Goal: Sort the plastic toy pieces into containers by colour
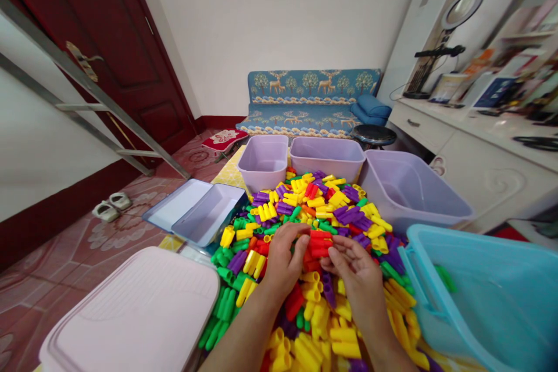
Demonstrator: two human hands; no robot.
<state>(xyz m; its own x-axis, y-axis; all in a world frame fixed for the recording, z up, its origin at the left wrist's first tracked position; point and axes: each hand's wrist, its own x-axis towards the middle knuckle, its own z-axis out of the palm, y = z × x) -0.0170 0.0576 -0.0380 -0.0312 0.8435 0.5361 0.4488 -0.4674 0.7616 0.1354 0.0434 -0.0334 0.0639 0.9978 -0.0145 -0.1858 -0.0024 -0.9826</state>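
Blue bin (479,238) right of the pile (320,296), seemingly for easy reach. Over pile's middle, left hand (285,253) and right hand (357,270) pinch a red piece (320,243) from opposite sides, likely to steady it. Purple bins (326,151) line pile's far edge.

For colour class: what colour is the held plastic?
The held plastic is red, clearest in the head view.

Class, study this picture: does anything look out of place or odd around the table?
One green piece appears to lie alone inside the blue tub. It looks odd because the other colourful pieces are mostly heaped outside the tubs.
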